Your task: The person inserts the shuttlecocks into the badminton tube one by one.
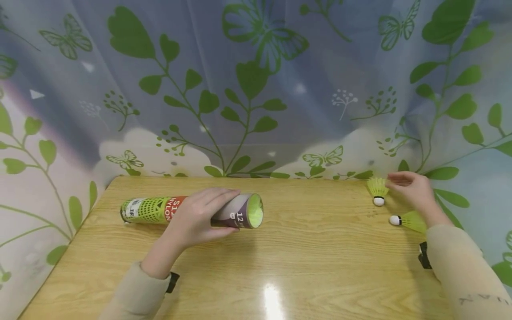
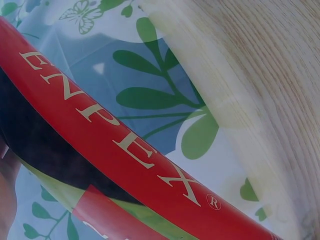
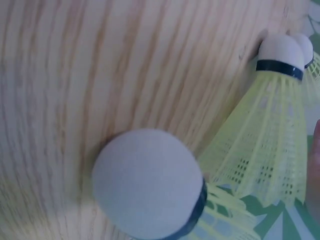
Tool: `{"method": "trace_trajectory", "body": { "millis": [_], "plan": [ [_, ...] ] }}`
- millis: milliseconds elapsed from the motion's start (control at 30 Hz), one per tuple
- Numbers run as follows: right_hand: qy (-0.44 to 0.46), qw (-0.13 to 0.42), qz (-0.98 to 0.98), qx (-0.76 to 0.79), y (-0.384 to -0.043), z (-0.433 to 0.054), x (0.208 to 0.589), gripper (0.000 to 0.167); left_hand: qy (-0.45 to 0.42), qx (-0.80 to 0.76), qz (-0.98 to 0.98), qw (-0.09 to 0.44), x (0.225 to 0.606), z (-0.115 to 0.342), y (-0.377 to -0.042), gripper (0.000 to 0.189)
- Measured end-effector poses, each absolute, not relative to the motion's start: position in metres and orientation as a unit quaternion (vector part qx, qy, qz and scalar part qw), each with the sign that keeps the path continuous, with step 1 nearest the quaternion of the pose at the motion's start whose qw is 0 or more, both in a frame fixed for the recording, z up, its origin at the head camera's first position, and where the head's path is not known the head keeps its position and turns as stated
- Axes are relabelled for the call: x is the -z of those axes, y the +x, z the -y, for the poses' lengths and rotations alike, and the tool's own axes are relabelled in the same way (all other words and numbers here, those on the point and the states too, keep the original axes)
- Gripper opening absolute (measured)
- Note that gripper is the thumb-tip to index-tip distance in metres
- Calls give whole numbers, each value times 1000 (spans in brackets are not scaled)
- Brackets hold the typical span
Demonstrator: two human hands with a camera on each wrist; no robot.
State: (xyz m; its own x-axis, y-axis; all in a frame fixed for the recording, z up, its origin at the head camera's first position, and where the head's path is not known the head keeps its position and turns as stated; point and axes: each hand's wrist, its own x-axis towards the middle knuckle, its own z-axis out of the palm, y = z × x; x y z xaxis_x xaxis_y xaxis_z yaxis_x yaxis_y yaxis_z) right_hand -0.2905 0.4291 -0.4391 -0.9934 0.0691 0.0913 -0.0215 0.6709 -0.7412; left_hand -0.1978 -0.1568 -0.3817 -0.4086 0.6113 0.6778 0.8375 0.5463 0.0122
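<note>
A printed shuttlecock tube (image 1: 152, 210) lies lengthwise at the left of the table. Across it, near its open right end, my left hand (image 1: 196, 218) grips it with the thumb on the near side. Yellow-green shows inside the mouth. In the left wrist view the tube (image 2: 115, 132) fills the middle, lettered ENPEX on red. On the right, my right hand (image 1: 414, 191) reaches with extended fingers to the skirt of a yellow shuttlecock (image 1: 378, 190), fingertips right at its edge. Another shuttlecock (image 1: 406, 221) lies nearer, partly hidden by the forearm.
In the right wrist view a large white cork (image 3: 147, 182) is closest, with a shuttlecock (image 3: 265, 120) beyond it and another (image 3: 311, 65) at the right edge. A patterned curtain (image 1: 256, 111) hangs behind the wooden table (image 1: 320, 258).
</note>
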Motion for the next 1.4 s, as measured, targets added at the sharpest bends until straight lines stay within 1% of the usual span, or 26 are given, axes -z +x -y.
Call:
{"method": "trace_trajectory", "body": {
  "millis": [167, 433, 567, 667, 933, 1200, 1400],
  "plan": [
    [-20, 51, 911, -409, -293, -436, 440, 54, -441, 178, 821, 316, 382, 157, -197, 83],
    [-30, 38, 915, -400, -296, -446, 445, 59, -442, 175, 823, 312, 382, 157, -196, 83],
    [-35, 19, 921, -388, -297, -450, 449, 63, -442, 173, 824, 309, 382, 157, -197, 85],
    [-30, 7, 930, -366, -298, -451, 451, 63, -443, 172, 825, 307, 381, 157, -197, 85],
    [-11, -9, 952, -307, -299, -448, 450, 59, -445, 177, 823, 305, 382, 157, -197, 85],
    [14, 5, 962, -273, -298, -446, 446, 45, -446, 179, 822, 306, 382, 156, -196, 85],
    [17, 10, 962, -271, -296, -442, 440, 39, -446, 178, 821, 308, 381, 156, -197, 84]
  ]
}}
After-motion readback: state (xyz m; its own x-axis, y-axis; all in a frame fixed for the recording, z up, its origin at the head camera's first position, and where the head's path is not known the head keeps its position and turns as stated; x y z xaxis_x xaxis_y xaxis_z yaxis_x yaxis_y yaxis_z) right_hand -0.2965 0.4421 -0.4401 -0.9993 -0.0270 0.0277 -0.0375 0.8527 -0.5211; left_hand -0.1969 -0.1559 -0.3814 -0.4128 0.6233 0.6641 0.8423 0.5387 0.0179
